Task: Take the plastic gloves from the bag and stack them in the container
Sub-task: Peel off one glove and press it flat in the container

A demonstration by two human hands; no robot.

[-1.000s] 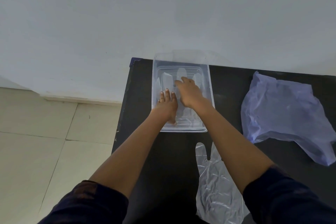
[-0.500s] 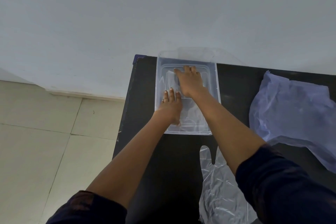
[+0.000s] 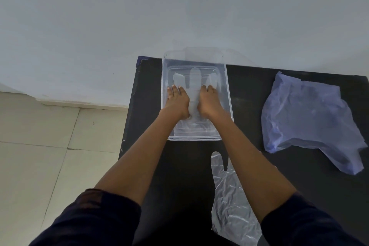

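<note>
Head view: the left hand and right hand lie flat, palms down and fingers extended, side by side inside the container, pressing a glove against its floor; neither pinches anything. Whether more gloves lie under it I cannot tell. Another glove lies on the table, near the container and under the right forearm, not yet stacked. The bag rests well apart to the right; its contents are hidden, so more may remain.
</note>
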